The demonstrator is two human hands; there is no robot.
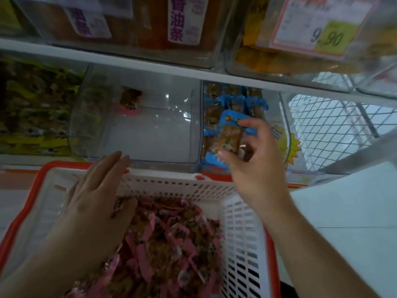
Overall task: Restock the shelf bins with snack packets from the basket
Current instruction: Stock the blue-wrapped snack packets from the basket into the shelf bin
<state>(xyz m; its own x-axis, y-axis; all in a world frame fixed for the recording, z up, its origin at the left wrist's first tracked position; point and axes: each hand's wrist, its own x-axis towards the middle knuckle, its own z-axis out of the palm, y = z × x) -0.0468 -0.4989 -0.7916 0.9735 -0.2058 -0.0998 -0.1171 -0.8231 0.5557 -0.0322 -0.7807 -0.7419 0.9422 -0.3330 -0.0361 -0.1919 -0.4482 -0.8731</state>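
- Head view, lower half of the frame: a white slotted basket point(189, 186) with an orange rim fills the bottom, heaped with pink-edged snack packets point(171, 244).
- The left hand point(96, 198) comes in from the lower left, palm down, forearm angled up toward the centre. Its fingers lie straight and together, tips reaching over the basket's far rim, the heel resting on the packet heap. Whether anything is pinched under the palm cannot be told.
- The right hand point(255, 166) rises from the lower right, wrist bent, raised in front of the right-hand bin. Thumb and curled fingers pinch a blue-topped packet point(231, 136) with a brown body; a second wrapper seems tucked in the palm, too blurred to confirm.
- Centre of the frame: a clear shelf bin point(137, 125), nearly bare, holding a single pink-edged packet point(130, 100) near its back.
- Right of it, a bin of blue packets point(234, 100) standing in rows.
- Far left, a bin of yellow-green packets point(36, 104).
- Top right, a price label point(326, 37) reading 9.90.
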